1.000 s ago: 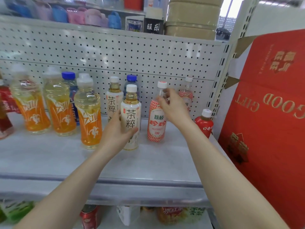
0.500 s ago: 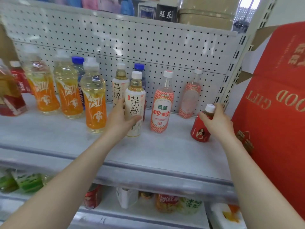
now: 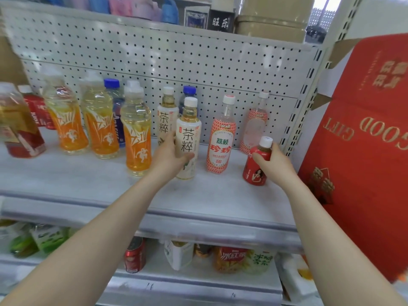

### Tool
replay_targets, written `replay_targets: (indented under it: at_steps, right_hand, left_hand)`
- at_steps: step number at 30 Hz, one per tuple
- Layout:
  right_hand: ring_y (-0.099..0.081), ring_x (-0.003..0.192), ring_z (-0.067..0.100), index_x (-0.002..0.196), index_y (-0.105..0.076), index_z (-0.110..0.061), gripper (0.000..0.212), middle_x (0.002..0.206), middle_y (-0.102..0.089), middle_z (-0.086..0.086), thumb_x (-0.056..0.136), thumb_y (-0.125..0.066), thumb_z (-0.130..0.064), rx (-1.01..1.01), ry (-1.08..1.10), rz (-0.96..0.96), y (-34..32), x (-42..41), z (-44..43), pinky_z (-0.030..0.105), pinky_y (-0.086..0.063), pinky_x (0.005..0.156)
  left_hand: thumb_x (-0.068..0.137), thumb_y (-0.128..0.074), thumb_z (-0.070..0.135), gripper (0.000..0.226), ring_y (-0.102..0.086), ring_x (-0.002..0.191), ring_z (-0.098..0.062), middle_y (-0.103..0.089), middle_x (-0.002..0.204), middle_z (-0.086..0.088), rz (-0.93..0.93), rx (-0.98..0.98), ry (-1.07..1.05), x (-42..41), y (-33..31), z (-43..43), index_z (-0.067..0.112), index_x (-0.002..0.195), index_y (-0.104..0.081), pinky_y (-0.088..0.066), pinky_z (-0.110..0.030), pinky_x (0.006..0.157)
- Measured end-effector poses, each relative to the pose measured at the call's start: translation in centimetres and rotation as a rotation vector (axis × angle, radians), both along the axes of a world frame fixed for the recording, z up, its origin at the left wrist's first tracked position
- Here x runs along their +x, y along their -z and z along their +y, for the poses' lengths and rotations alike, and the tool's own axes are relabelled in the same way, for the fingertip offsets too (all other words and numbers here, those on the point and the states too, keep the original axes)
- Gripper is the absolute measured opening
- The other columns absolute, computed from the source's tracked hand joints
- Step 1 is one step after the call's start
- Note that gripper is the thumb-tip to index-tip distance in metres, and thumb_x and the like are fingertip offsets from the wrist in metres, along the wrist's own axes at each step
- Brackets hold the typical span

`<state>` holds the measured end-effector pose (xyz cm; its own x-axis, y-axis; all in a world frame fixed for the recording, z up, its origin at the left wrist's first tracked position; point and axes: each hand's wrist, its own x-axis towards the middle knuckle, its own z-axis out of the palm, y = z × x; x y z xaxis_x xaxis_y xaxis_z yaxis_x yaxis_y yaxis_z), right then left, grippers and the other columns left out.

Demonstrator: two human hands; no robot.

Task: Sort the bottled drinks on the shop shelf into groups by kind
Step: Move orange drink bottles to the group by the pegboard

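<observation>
Both hands work a shop shelf (image 3: 106, 182) of mixed drinks. The left hand (image 3: 170, 155) is wrapped round the lower body of a white-labelled tea bottle (image 3: 189, 138), which stands upright mid-shelf, just in front and to the right of a second tea bottle (image 3: 167, 115). The right hand (image 3: 274, 162) clasps the shoulder of a small red bottle (image 3: 255, 171) at the right end of the row, beside a red gift box (image 3: 364, 151). Its cap leans slightly right, and its base appears to be on the shelf.

The next move likely turns on the red bottle. It sits at the far right, long axis near vertical, directly under the right hand. The nearest bottle that looks alike, a red one with a white cap (image 3: 33, 107), is at the far left by the back panel, and whether the two are the same drink cannot be told. Between them stand a lychee bottle (image 3: 220, 140), the two teas and three orange bottles (image 3: 138, 138). The right hand is the nearer to the small red bottle, while the left is nearer that far end, so a carry across the front of the row, lifted clear of the caps, looks like the safer path.
</observation>
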<state>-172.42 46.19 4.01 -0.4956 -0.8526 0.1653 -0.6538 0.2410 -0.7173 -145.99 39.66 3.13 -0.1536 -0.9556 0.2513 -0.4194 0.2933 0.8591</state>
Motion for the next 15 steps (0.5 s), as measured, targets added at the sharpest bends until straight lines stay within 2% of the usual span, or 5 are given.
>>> replay_targets:
  at_steps: [7,12,15]
  right_hand:
    - [-0.054,0.126,0.032,0.144,-0.038,-0.017,0.064,0.140,-0.055,0.009,0.092,-0.066,-0.043,-0.015,0.067,0.063,-0.5,0.8,-0.2,0.048,-0.050,0.097]
    - [-0.062,0.101,0.031,0.127,-0.047,-0.013,0.041,0.116,-0.064,0.013,0.097,-0.058,-0.040,0.028,0.086,0.194,-2.0,0.3,-1.1,0.048,-0.055,0.081]
    - [-0.062,0.095,0.031,0.124,-0.048,-0.013,0.035,0.111,-0.065,0.013,0.099,-0.055,-0.037,0.029,0.064,0.225,-2.1,-0.4,-1.3,0.047,-0.055,0.080]
  left_hand:
    - [0.085,-0.074,0.022,0.078,-0.045,0.136,-0.026,-0.048,0.147,0.001,-0.019,-0.008,0.019,0.0,0.1,-0.3,0.027,0.149,-0.030,-0.044,-0.055,0.106]
    - [0.086,-0.074,0.020,0.074,-0.048,0.134,-0.025,-0.049,0.146,0.001,-0.005,0.010,0.027,0.1,0.1,-0.2,0.026,0.147,-0.032,-0.046,-0.050,0.105]
    - [0.085,-0.074,0.020,0.070,-0.051,0.131,-0.025,-0.052,0.144,0.001,-0.002,0.019,0.009,0.0,-0.1,-0.2,0.026,0.143,-0.035,-0.047,-0.048,0.102]
